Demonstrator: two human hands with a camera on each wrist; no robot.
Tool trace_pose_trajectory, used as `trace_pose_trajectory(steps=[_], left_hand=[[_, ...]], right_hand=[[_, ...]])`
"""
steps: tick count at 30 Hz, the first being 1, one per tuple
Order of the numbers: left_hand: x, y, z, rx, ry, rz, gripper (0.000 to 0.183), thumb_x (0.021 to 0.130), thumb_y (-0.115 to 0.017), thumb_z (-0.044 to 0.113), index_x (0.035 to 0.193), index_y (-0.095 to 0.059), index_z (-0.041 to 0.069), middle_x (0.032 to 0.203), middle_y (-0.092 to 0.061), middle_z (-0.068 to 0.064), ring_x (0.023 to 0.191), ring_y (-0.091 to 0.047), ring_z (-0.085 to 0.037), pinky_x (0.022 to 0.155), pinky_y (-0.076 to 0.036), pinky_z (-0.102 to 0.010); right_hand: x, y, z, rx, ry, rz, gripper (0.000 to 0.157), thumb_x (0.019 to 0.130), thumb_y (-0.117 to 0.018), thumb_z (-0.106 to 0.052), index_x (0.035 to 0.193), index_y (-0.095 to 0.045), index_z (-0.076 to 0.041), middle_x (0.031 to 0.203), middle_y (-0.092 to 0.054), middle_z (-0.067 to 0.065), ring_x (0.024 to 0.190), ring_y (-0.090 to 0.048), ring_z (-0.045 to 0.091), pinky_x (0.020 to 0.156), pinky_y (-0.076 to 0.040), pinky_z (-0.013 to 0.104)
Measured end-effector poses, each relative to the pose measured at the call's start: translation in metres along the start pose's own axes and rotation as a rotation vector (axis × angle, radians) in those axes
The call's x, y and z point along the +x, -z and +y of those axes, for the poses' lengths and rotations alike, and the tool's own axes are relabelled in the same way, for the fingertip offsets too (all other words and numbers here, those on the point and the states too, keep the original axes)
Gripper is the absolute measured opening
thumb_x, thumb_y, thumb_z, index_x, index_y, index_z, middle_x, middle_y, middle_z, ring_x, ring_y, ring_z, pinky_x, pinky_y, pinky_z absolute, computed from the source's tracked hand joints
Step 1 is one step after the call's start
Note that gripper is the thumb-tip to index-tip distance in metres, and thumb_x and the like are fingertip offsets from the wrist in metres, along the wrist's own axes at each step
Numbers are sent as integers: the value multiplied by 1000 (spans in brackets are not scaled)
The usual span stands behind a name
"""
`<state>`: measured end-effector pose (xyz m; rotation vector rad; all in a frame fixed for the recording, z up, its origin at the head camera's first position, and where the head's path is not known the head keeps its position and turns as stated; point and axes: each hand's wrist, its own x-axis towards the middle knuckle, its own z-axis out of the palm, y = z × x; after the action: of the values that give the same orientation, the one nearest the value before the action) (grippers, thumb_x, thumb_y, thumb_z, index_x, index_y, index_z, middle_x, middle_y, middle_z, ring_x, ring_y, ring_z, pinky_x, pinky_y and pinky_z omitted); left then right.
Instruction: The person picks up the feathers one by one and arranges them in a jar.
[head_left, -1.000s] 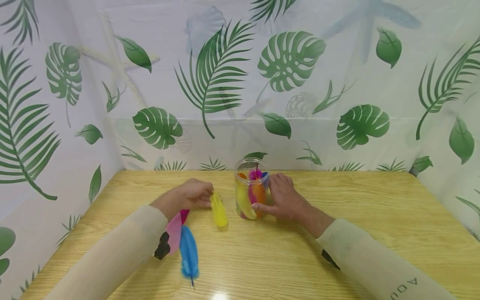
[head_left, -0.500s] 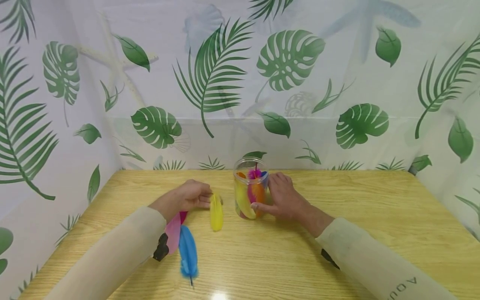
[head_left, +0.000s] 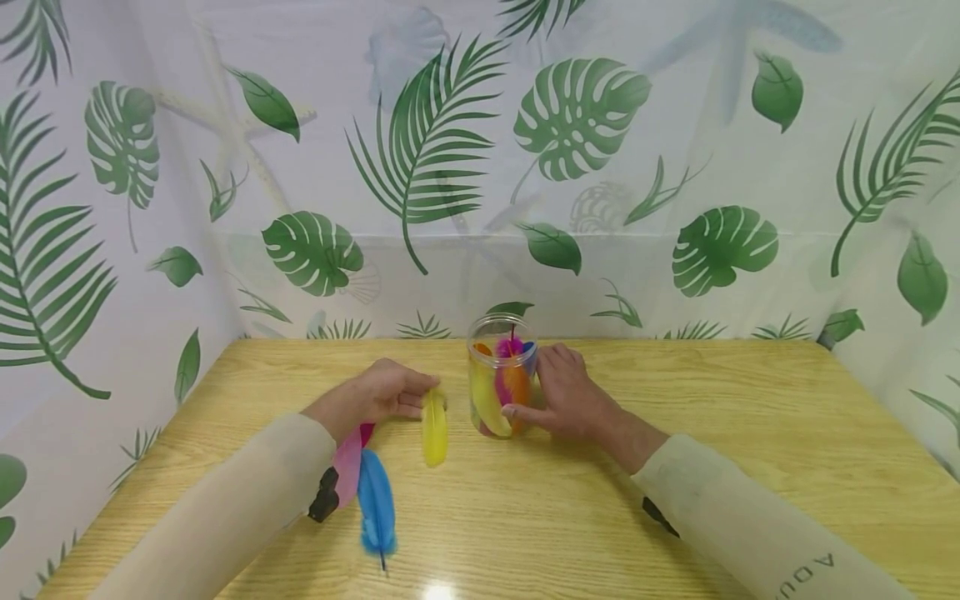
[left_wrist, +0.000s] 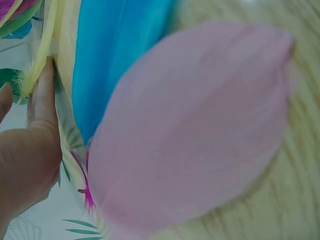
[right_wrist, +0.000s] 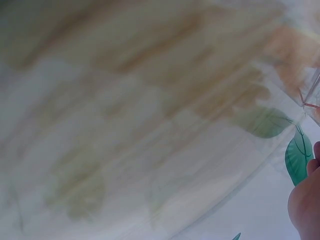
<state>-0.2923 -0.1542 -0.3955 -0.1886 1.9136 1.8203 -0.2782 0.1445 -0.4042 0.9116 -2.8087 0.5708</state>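
My left hand (head_left: 390, 392) pinches a yellow feather (head_left: 435, 429) near its upper end; it hangs down just left of a clear plastic jar (head_left: 487, 362). The jar stands upright without a lid, with yellow, magenta, orange and blue feathers inside. My right hand (head_left: 573, 400) grips the jar's right side, thumb across the front and fingers behind. Below the left wrist lie a blue feather (head_left: 377, 504), a pink feather (head_left: 347, 468), partly covered by the sleeve, and a magenta feather (head_left: 366, 434). In the left wrist view the pink feather (left_wrist: 195, 130) overlaps the blue one.
A wooden table (head_left: 510, 525) carries everything. Behind it and along both sides hangs a white leaf-printed cloth (head_left: 450, 275), close behind the jar. The right wrist view is mostly blurred.
The yellow feather has swung from a slant to hanging nearly straight down. My left fingertips have reached slightly to the right, while my right hand and the jar stay in place.
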Motion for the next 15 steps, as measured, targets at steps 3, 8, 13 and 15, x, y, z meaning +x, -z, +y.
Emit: trace_pose_trajectory(steps=[3,8,13,15], left_hand=[[1,-2,-1,38,0,34,12,91,-68,2,100,-69,-6,68,-64,-2,59,-62,-12,60,-58,-27],[0,-4,-2,72,-8,54,27,93,-65,0,116,-64,-12,75,-67,-1,60,-61,-10,58,-57,-24],[-3,-4,0,103,-16,81,29,92,-67,0,119,-63,-10,80,-70,-2,58,-61,-10,55,-55,-21],[-4,-5,1,117,-24,102,29,90,-69,1,117,-65,-9,81,-71,-3,57,-61,-10,54,-54,-22]], right_hand=[[0,0,0,0,-1,1,85,86,-65,-63,143,-41,-4,133,-53,13,126,-40,30,114,-25,53],[0,-1,0,3,4,0,85,86,-65,-63,143,-41,-5,134,-53,13,127,-40,30,115,-24,52],[0,0,1,10,2,-2,85,86,-65,-63,143,-41,-5,135,-53,12,127,-40,29,115,-25,53],[-1,0,0,10,-1,-2,85,86,-65,-63,143,-41,-5,135,-53,12,127,-40,29,114,-25,52]])
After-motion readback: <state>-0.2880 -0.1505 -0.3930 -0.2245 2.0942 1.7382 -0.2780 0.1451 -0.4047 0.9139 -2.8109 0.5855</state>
